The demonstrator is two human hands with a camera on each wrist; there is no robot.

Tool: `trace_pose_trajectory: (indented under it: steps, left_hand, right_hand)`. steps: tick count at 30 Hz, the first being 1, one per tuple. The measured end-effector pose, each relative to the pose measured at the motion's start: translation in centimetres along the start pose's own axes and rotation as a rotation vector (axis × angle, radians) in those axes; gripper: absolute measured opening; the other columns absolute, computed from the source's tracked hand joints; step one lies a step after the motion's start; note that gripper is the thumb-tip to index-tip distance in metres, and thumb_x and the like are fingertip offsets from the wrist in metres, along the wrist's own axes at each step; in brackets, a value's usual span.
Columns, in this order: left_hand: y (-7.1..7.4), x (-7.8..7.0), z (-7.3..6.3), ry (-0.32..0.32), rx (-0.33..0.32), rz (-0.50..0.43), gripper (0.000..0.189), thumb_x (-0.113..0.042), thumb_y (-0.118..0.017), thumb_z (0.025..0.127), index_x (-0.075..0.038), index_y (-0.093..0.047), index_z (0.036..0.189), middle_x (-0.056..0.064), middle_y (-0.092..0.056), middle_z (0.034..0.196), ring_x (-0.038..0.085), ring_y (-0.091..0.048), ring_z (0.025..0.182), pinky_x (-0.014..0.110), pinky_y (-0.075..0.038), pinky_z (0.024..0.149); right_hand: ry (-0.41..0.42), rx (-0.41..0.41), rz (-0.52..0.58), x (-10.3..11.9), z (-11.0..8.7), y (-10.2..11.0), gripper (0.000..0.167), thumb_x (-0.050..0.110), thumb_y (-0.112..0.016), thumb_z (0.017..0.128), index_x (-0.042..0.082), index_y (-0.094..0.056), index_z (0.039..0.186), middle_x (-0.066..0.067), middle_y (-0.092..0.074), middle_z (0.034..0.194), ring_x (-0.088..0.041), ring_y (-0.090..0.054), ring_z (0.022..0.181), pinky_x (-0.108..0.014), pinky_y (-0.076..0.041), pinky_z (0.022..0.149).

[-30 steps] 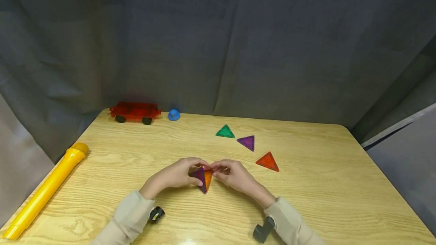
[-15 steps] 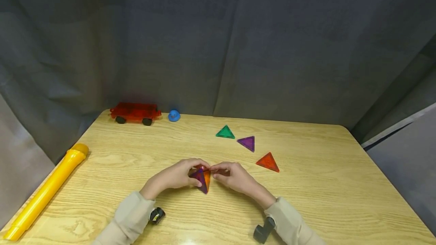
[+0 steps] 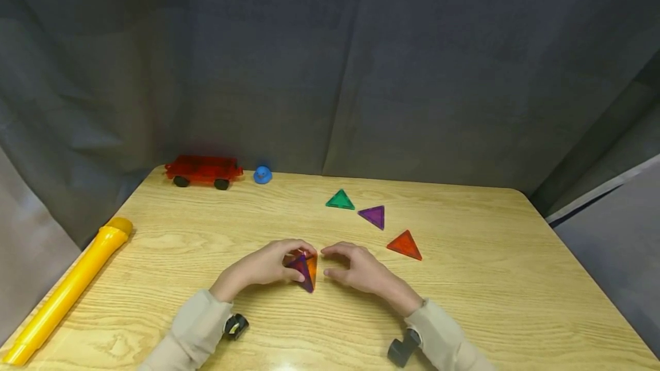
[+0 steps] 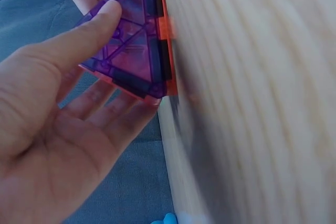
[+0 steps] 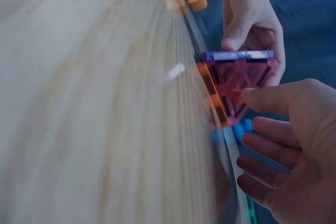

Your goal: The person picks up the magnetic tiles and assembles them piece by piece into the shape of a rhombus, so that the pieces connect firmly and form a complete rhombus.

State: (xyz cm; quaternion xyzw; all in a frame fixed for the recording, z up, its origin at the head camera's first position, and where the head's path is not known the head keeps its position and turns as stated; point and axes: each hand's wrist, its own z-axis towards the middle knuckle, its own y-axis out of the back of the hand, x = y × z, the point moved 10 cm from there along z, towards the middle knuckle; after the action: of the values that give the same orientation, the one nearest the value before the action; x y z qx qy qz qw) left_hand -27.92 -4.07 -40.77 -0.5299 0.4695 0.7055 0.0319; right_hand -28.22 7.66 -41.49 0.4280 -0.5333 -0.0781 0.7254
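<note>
My left hand [image 3: 260, 262] grips a small structure of translucent triangular magnetic tiles at the table's middle. Its thumb presses on the purple tile [image 4: 136, 56], which leans upright on the near side, while the other fingers curl behind. An orange tile [image 5: 211, 92] lies at the base, and a pinkish-red tile [image 5: 239, 77] stands up from it, meeting the purple one along the edge. Just right of the tiles is my right hand [image 3: 358, 269], its fingers and thumb parted with nothing between them. In the right wrist view, its thumb overlaps the pinkish-red tile.
Three loose triangle tiles lie flat behind and to the right: green [image 3: 340, 200], purple [image 3: 373, 217] and red-orange [image 3: 405, 245]. At the back left stand a red wheeled toy car [image 3: 203, 170] and a blue toy bird [image 3: 262, 174]. A long yellow microphone-shaped toy [image 3: 67, 291] lies along the left edge.
The right hand's fingertips have come away from the tiles and spread apart, moving slightly right. The left hand keeps its grip, and the tile structure has turned slightly.
</note>
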Motion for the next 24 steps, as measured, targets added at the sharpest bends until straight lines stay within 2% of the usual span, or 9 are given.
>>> trace_pose_trajectory:
  steps: [16, 24]
  left_hand:
    - [1.6, 1.1, -0.6, 0.050, -0.033, -0.009, 0.042, -0.005, -0.066, 0.087, -0.006, -0.055, 0.128, 0.016, -0.055, 0.129, 0.035, -0.053, 0.118, 0.046, -0.045, 0.097]
    - [2.5, 1.7, -0.9, 0.066, -0.059, 0.034, 0.043, -0.005, -0.064, 0.089, -0.004, -0.053, 0.130, 0.019, -0.055, 0.129, 0.034, -0.053, 0.116, 0.046, -0.045, 0.096]
  right_hand:
    - [-0.062, -0.040, -0.005, -1.8, -1.4, 1.7, 0.039, 0.021, -0.068, 0.088, 0.008, -0.062, 0.124, -0.008, -0.061, 0.125, -0.029, -0.051, 0.123, -0.046, -0.038, 0.104]
    - [-0.080, -0.041, -0.003, -2.3, -2.0, 2.0, 0.040, 0.021, -0.068, 0.088, 0.008, -0.061, 0.126, -0.009, -0.060, 0.127, -0.030, -0.051, 0.124, -0.047, -0.038, 0.104]
